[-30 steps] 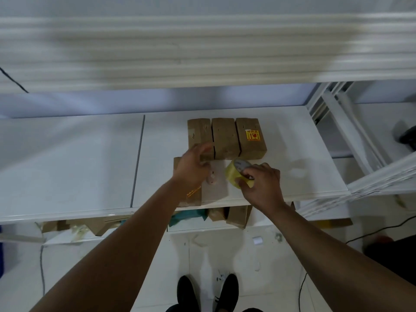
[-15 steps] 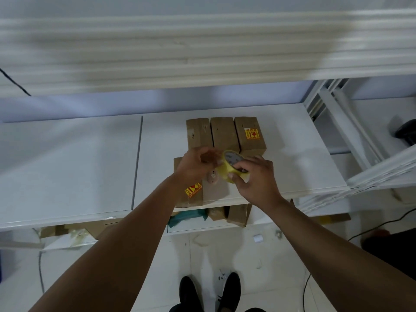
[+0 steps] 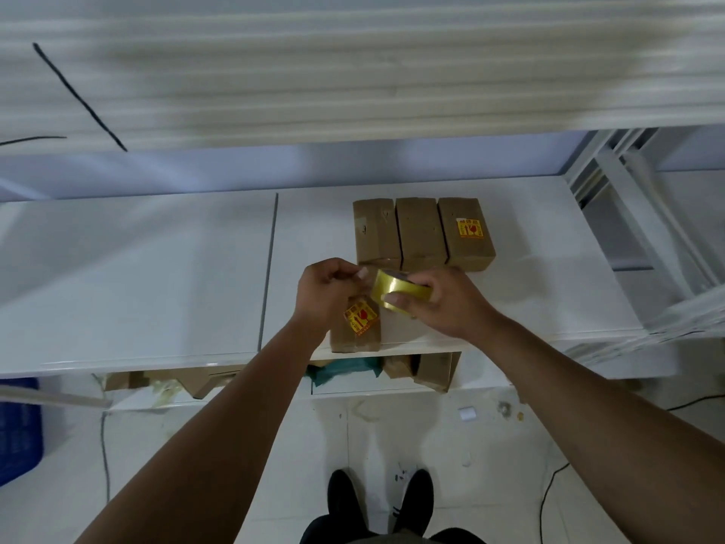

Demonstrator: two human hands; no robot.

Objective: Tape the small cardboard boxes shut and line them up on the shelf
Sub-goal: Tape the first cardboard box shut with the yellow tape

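Note:
Three small cardboard boxes [image 3: 421, 233] stand side by side in a row on the white shelf [image 3: 157, 276]; the right one carries a yellow-red sticker. A fourth cardboard box [image 3: 355, 327] with the same sticker lies at the shelf's front edge, partly hidden under my hands. My right hand [image 3: 443, 304] grips a yellow tape roll [image 3: 396, 290] just above that box. My left hand [image 3: 327, 288] is level with the roll on its left, fingers curled, pinching the clear tape end close to the roll.
An upper shelf board [image 3: 353, 72] overhangs the work area. Below the front edge a lower shelf holds flattened cardboard [image 3: 188, 380], a teal item [image 3: 341, 371] and more boxes [image 3: 433, 369]. A blue crate [image 3: 17, 429] stands at the left, a white frame [image 3: 643, 229] at the right.
My right hand lifted the tape roll from the shelf up over the front box. My left hand left the box and came to the roll's edge.

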